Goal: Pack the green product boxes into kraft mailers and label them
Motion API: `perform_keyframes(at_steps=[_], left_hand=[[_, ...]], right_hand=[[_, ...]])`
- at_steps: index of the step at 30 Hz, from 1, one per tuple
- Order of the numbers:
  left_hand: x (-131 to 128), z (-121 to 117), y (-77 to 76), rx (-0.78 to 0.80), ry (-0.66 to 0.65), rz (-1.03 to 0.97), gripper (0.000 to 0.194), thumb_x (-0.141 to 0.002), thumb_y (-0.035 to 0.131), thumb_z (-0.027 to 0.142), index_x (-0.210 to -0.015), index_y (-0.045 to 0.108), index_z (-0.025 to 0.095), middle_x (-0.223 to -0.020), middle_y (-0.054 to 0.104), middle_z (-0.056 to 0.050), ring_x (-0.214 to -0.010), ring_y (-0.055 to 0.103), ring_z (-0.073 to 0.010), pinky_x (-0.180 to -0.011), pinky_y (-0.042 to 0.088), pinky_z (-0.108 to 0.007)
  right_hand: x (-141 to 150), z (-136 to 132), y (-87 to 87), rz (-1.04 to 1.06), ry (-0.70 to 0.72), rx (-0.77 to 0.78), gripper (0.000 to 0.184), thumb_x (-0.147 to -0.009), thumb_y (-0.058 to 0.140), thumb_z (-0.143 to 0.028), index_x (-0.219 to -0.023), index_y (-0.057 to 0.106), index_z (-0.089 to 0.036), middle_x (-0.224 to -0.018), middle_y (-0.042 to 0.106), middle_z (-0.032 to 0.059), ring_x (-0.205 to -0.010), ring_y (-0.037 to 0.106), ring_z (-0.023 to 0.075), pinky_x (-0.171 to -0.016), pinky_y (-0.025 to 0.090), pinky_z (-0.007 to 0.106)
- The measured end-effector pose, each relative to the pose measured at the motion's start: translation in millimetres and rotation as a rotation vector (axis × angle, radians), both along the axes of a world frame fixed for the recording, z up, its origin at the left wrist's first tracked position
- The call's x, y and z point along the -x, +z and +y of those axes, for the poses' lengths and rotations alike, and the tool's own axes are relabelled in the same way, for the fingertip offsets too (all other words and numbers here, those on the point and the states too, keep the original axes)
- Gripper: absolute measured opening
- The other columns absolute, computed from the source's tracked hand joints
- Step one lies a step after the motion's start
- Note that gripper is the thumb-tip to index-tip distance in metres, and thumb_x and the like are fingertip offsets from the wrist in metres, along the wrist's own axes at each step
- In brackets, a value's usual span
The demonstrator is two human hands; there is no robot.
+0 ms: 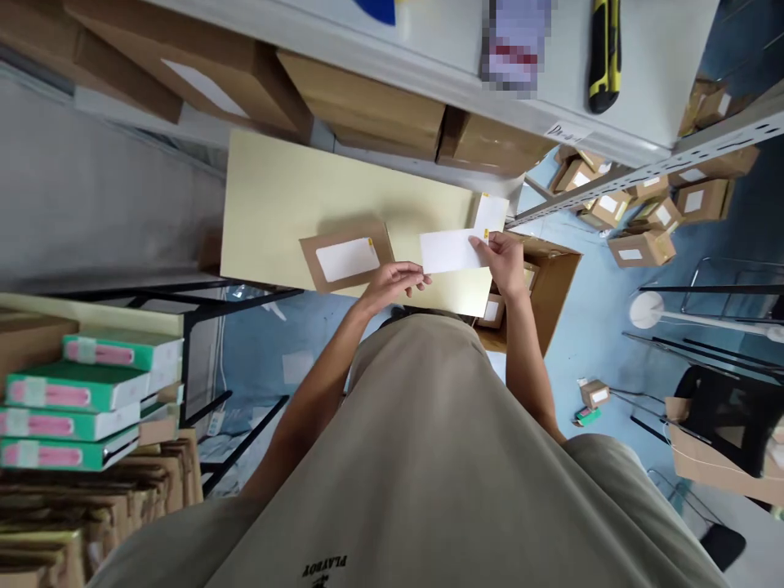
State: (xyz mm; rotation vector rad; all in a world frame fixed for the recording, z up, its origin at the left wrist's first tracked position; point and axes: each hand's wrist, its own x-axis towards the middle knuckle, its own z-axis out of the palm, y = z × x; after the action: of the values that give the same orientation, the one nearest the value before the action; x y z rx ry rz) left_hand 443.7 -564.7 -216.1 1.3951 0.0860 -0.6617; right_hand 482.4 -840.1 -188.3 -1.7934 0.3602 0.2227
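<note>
My left hand (395,282) and my right hand (505,261) both pinch a white label sheet (450,250) over the pale yellow table (275,196). The left fingers grip its near left corner, the right fingers its right end by a small yellow tab. Just left of my left hand a flat brown parcel (346,257) with a white label lies on the table. Another white sheet (491,212) with a yellow tab lies at the table's right edge, beyond my right hand.
Brown cartons (367,106) sit under a white shelf carrying a yellow-black utility knife (604,53). An open carton (551,278) stands right of the table. Small labelled boxes (643,212) litter the blue floor. Green-and-pink boxes (86,392) are stacked at left.
</note>
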Motion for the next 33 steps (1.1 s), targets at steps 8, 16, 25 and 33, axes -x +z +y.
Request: perform_keyframes(at_steps=[8,16,25,33], left_hand=[[50,17,17.2,-0.044,0.091,-0.072,0.044,-0.086,0.083,0.06,-0.09,0.079,0.017,-0.096,0.085,-0.014,-0.082,0.079,-0.0224,-0.061,0.058,-0.029],[80,19,26.7,-0.082,0.183,-0.162,0.041,-0.087,0.082,0.057,-0.09,0.079,0.017,-0.096,0.085,-0.013,-0.081,0.079,-0.0221,-0.058,0.057,-0.028],[115,20,40.8,-0.255,0.182,-0.324,0.028,-0.092,0.075,0.047,-0.09,0.082,0.02,-0.092,0.084,-0.007,-0.084,0.077,-0.0207,-0.071,0.058,-0.029],[145,31,23.6,-0.514,0.235,-0.331,0.009,-0.086,0.071,0.027,-0.083,0.078,0.021,-0.087,0.082,-0.003,-0.081,0.073,-0.0201,-0.078,0.056,-0.03]], right_hand=[[20,23,1.1,-0.037,0.182,-0.009,0.047,-0.09,0.084,-0.071,-0.091,0.072,-0.025,-0.083,0.076,0.0016,-0.075,0.072,0.0195,-0.061,0.059,0.031],[45,48,13.4,-0.118,0.302,0.35,0.04,-0.098,0.08,-0.059,-0.111,0.077,-0.022,-0.107,0.081,0.0091,-0.099,0.077,0.0254,-0.085,0.065,0.039],[122,90,79.9,-0.191,0.596,0.293,0.018,-0.103,0.072,-0.038,-0.093,0.084,-0.03,-0.101,0.082,0.0032,-0.088,0.076,0.0226,-0.085,0.063,0.037],[130,91,61.6,-0.152,0.539,0.376,0.015,-0.096,0.069,-0.032,-0.089,0.081,-0.027,-0.097,0.082,0.0053,-0.088,0.077,0.0249,-0.09,0.066,0.041]])
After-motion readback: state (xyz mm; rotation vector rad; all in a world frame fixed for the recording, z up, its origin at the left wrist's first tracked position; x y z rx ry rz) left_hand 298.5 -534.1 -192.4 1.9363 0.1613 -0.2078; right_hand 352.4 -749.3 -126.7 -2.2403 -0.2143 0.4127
